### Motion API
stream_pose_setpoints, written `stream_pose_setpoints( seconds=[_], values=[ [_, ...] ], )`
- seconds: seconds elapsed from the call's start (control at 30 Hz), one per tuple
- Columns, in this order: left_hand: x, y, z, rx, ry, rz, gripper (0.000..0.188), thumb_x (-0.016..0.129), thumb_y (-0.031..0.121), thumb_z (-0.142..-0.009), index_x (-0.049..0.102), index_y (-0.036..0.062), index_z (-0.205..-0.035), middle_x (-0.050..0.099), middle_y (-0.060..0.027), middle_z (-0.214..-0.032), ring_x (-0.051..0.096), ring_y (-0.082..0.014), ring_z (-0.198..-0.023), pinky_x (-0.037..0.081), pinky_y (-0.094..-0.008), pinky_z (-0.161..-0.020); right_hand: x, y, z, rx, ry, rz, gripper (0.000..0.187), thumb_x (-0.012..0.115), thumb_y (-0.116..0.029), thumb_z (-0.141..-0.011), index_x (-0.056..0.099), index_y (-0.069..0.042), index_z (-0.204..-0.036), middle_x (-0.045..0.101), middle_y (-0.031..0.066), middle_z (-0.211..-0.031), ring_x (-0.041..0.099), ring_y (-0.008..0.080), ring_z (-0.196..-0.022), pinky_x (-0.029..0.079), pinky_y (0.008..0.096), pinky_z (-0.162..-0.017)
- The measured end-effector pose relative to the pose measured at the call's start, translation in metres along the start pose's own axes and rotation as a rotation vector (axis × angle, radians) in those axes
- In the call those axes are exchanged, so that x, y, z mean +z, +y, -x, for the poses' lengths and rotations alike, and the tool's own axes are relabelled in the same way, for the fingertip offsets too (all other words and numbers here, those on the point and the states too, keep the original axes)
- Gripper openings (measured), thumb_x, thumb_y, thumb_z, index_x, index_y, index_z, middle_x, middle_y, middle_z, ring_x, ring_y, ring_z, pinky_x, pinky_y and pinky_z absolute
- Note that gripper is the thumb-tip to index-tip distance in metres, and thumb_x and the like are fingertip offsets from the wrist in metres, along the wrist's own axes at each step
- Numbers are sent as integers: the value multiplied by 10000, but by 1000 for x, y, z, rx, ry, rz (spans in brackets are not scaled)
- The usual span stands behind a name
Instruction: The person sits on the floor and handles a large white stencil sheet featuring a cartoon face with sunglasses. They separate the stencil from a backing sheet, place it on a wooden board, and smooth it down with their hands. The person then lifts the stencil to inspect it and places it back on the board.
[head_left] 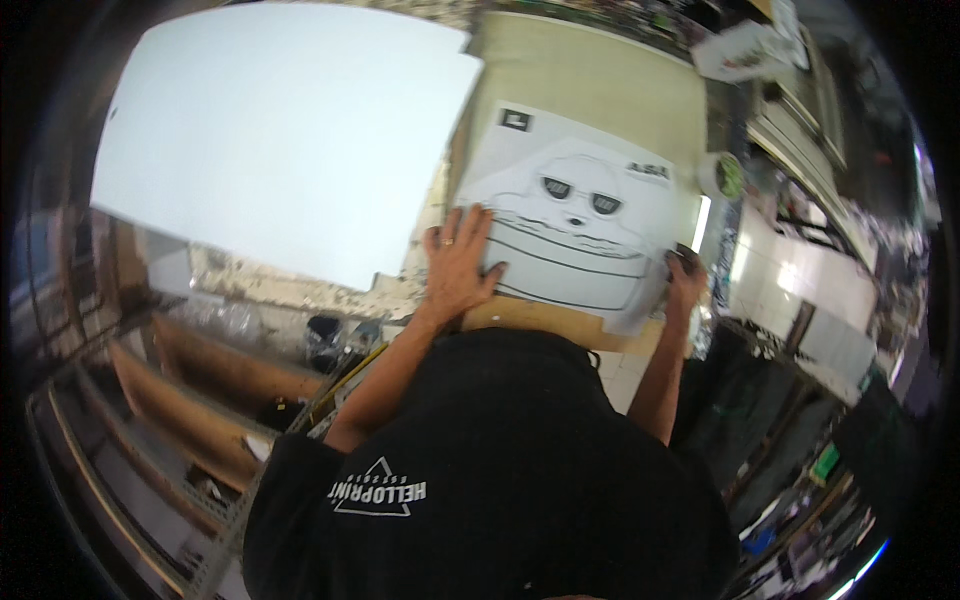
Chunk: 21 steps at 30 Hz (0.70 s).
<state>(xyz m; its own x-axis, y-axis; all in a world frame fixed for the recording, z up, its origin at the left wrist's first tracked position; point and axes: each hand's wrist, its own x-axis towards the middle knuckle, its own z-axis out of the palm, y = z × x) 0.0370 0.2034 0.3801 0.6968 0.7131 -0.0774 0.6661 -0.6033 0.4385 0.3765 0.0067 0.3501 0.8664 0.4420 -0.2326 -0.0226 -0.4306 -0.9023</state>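
Note:
A whitish sheet (560, 215) with a black line drawing of a rounded character in sunglasses lies on a pale board (590, 75) in front of me. My left hand (458, 265) rests on the sheet's left edge, fingers stretched out and thumb apart. At the sheet's right edge, my right hand (686, 277) has its fingers curled in, and they seem to pinch that edge. The sheet's lower right corner hangs over a brown wooden edge (510, 316) close to my body.
To the left, a large white panel (290, 130) covers a worn, stained tabletop (290, 280). A roll of tape (722, 175) sits right of the board. Wooden shelf dividers (190, 400) stand at lower left. A white box (745, 50) is at far right.

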Motion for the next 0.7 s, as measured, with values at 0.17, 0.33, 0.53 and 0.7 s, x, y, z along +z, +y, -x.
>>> stream_pose_setpoints(
  seconds=[0.17, 0.33, 0.53, 0.7],
  values=[
    [5, 2, 0, 24, 50, -15, 781, 674, 374, -767, 391, 41, -1415, 371, -152, -1460, 316, -368, -1330, 218, -569, -1025, -4, -13, 0, 48, -87, 19, 270, 703, -59, -760, 670, 34, -1011, 691, 65, -865, 605, 127, -722, 485, 250, -640],
    [5, 6, -1, 50, 58, -34, 766, 673, 366, -773, 394, 61, -1417, 384, -141, -1451, 309, -342, -1329, 194, -541, -1026, -6, -20, 3, -49, -103, 16, 297, 713, -15, -730, 661, 67, -1010, 697, 112, -858, 654, 140, -757, 528, 258, -654],
    [13, 3, -1, 49, 49, -69, 765, 633, 429, -799, 387, 60, -1422, 374, -133, -1463, 288, -345, -1340, 188, -588, -1007, -8, -17, 2, 64, -68, 53, 324, 719, 11, -721, 648, 57, -1034, 689, 107, -852, 649, 145, -700, 534, 252, -594],
    [14, 5, -1, 52, 42, -92, 775, 640, 422, -790, 379, 63, -1426, 368, -133, -1465, 275, -341, -1345, 192, -590, -1008, -10, -16, 5, 76, -85, -24, 385, 712, 50, -707, 630, 47, -1083, 682, 104, -848, 656, 159, -755, 547, 263, -669]
  ],
)
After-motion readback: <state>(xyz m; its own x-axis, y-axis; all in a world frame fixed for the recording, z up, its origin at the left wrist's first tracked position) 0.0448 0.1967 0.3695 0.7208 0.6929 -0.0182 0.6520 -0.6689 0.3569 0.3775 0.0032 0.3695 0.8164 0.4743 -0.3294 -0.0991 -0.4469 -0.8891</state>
